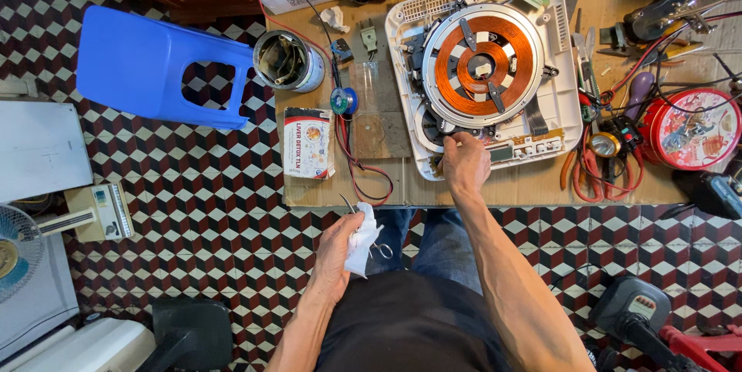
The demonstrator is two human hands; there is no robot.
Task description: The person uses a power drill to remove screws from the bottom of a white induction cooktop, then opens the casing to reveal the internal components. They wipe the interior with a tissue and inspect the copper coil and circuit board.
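An opened induction cooker [568, 86] lies on the cardboard-covered workbench [533, 186], its copper coil [483, 63] exposed in a white housing. My right hand [465, 162] rests at the cooker's near edge, fingertips pinching something small beside the dark fan area; what it pinches is hidden. My left hand [338, 252] hangs below the bench edge over my lap, shut on a crumpled white tissue [362, 239] together with small scissors [376, 248], whose thin metal tips stick up past the hand.
A blue plastic stool [147, 63] lies left of the bench. On the bench are a tin can [290, 61], a solder spool [343, 100], a small box [308, 142], red wires [363, 171], orange pliers [591, 175] and a round red tin [699, 129]. Checkered tile floor below.
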